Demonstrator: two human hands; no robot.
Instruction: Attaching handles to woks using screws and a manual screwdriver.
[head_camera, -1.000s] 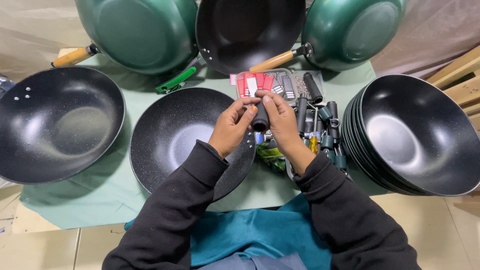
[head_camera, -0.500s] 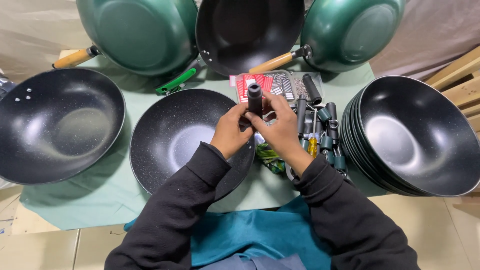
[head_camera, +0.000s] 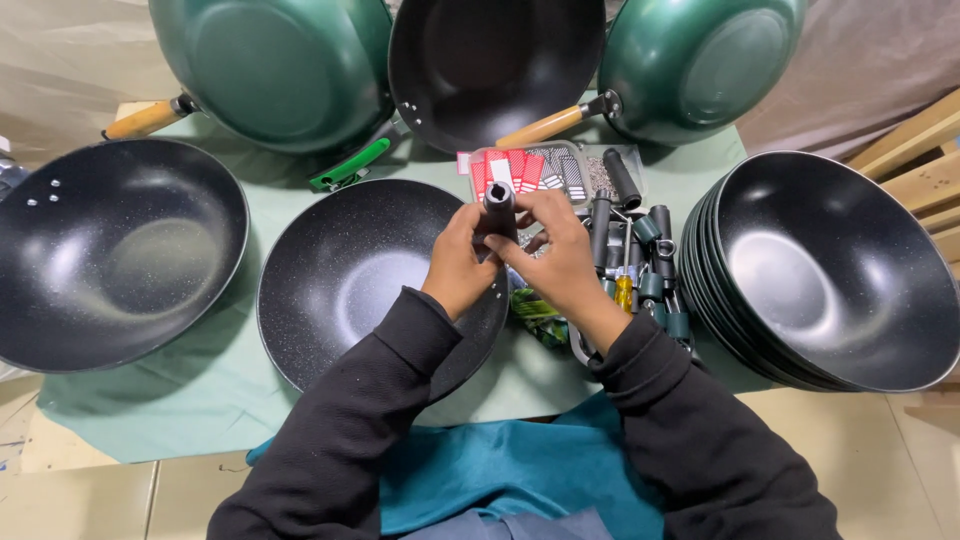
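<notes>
Both hands, left hand (head_camera: 462, 268), right hand (head_camera: 560, 262), grip black handle (head_camera: 499, 210) above centre wok (head_camera: 350, 280); loose handles (head_camera: 640, 250) beside.

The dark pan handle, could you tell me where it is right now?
In the head view, the dark pan handle stands upright at centre, held between the left hand and right hand, above the middle black pan's right rim.

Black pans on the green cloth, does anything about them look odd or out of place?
Yes: the black speckled pan under the hands and the black pan to its left show no handles; the left one has bare rivet holes. Both hands' fingers hold a loose black handle.
</notes>
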